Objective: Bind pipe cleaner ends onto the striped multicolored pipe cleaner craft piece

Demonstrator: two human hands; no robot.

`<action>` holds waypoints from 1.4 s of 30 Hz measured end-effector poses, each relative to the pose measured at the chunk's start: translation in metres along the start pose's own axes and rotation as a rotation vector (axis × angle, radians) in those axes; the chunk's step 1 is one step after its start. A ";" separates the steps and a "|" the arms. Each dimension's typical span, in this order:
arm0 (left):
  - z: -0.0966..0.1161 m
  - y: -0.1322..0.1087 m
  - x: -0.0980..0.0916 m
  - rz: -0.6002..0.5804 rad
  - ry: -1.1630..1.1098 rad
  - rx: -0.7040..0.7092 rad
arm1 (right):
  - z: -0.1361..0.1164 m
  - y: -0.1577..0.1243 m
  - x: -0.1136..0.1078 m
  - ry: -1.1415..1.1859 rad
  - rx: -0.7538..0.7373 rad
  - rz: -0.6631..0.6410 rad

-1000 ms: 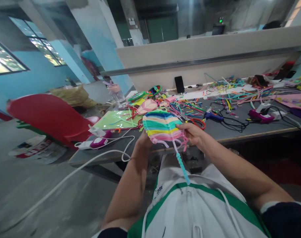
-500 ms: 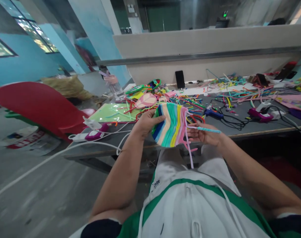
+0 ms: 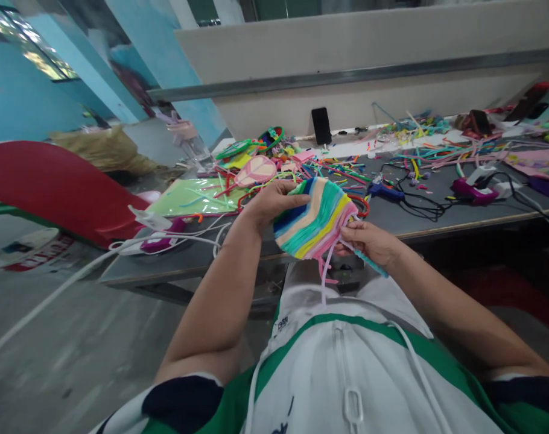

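Observation:
A rounded, striped piece made of pipe cleaners (image 3: pixel 317 217) is held above the table's front edge, its bands running from green and blue through cream, teal and yellow to pink. My left hand (image 3: pixel 274 205) grips its left side, thumb on top. At its lower right edge, my right hand (image 3: pixel 367 241) pinches the pink border, where a lilac strand is fixed. A lilac pipe cleaner (image 3: pixel 326 274) hangs down from there. One with a light blue end (image 3: pixel 369 263) passes under my right fingers. Pink ends dangle below the piece.
Loose pipe cleaners lie scattered over the grey table (image 3: pixel 414 223). A blue glue gun (image 3: pixel 385 191) with a black cord is to the right, near a purple power strip (image 3: pixel 473 190). A phone (image 3: pixel 321 125) leans at the back. A red chair (image 3: pixel 52 187) stands left.
My right hand has moved in to the piece's edge and now pinches it. The striped piece has tilted, its right side turned downward. The view has dipped slightly.

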State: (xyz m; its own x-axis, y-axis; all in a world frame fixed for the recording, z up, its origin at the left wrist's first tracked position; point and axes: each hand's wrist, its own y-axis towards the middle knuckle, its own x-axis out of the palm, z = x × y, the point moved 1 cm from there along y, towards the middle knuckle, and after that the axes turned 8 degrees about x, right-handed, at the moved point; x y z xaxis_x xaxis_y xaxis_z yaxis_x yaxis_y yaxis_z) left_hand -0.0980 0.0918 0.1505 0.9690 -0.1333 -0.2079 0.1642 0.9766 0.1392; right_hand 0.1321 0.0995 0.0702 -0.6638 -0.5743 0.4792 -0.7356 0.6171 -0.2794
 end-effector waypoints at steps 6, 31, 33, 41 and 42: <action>-0.011 0.002 -0.009 0.304 -0.292 0.180 | -0.011 -0.009 0.028 0.096 -0.243 0.169; 0.030 -0.070 0.065 0.498 -0.692 0.423 | -0.045 -0.028 0.097 0.067 -0.535 -0.179; 0.033 -0.076 0.055 0.461 -0.655 0.432 | -0.043 -0.034 0.092 -0.002 -0.488 -0.218; 0.014 -0.088 0.033 0.271 -0.631 0.314 | -0.041 -0.047 0.043 -0.391 -0.641 0.288; 0.010 -0.090 0.033 0.247 -0.617 0.252 | -0.044 -0.051 0.035 -0.397 -0.749 0.392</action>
State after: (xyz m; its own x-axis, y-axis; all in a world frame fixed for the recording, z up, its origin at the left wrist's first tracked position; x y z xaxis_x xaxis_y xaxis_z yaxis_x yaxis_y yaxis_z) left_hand -0.0786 -0.0026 0.1405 0.8988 -0.0576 0.4346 -0.1080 0.9317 0.3469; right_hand 0.1517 0.0716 0.1380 -0.9455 -0.3078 0.1064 -0.2618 0.9126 0.3141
